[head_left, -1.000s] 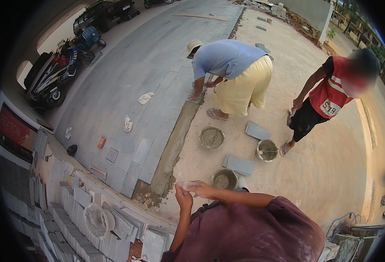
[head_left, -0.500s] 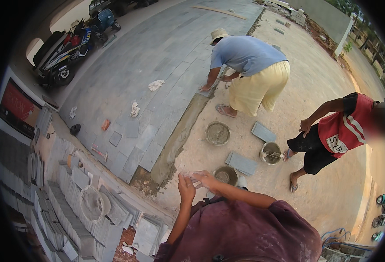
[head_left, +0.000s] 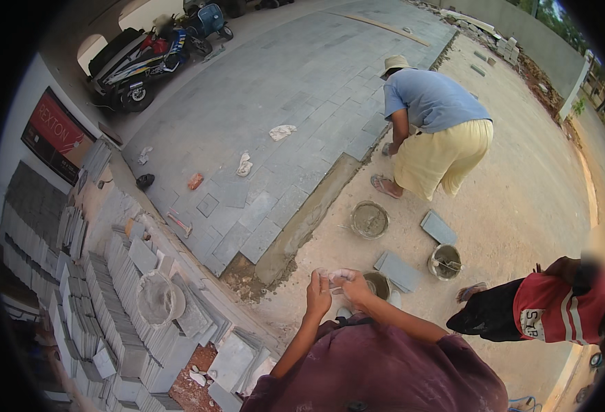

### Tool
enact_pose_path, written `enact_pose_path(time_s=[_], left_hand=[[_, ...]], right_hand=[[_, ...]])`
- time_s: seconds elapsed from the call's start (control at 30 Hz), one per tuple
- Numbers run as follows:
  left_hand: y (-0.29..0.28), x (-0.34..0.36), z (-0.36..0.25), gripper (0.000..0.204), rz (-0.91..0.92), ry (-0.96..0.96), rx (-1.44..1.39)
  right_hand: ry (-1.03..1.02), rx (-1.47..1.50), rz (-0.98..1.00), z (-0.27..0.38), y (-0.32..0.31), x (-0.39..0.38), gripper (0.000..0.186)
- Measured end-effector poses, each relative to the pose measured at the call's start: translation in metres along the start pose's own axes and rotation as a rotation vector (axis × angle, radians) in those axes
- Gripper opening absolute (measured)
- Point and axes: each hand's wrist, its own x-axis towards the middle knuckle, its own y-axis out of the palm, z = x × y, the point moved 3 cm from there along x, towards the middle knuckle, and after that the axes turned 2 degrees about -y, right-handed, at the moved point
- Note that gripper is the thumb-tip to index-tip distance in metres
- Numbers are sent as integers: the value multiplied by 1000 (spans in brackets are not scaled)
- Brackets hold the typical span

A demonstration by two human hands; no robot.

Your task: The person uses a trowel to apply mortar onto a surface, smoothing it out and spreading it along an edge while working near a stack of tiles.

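In front of my chest, my left hand (head_left: 318, 292) and my right hand (head_left: 352, 285) are raised close together with fingers curled inward. Pale greyish-white residue or some small thing shows at the fingertips; what they pinch is too small to make out. Just below and beside my right hand is a round mortar bucket (head_left: 377, 283), partly hidden by that hand. Flat grey stone tiles (head_left: 398, 270) lie stacked on the ground to its right. Ahead of my hands runs a strip of wet mortar (head_left: 309, 226) along the edge of the grey tile paving (head_left: 275, 178).
A co-worker in a blue shirt (head_left: 440, 103) bends over the paving edge; another in a red vest (head_left: 556, 309) stands at right. Two more mortar buckets, one round (head_left: 370, 220) and one holding a tool (head_left: 446, 262), stand nearby. Stacked tiles (head_left: 110, 302) fill the left. Motorbikes (head_left: 141, 72) park behind.
The view has shifted, so the scene sits further right and lower. The co-worker in blue has drawn the arms in from the paving. The co-worker in red has moved nearer and bends. My hands stay together.
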Motion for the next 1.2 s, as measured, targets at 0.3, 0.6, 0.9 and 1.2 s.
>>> enact_pose_path(time_s=[0.3,0.6,0.9,1.2], left_hand=[[-3,3,41,47,-29,-17,25],[0,3,9,46,-29,-185,-270],[21,16,20,45,-130,-192,-46],[38,20,18,47,-310,-111,18]], right_hand=[[-72,39,131,-8,2,8,9],[0,12,327,17,9,25,10],[36,8,312,18,-7,39,10],[-13,-21,355,32,-19,45,5]])
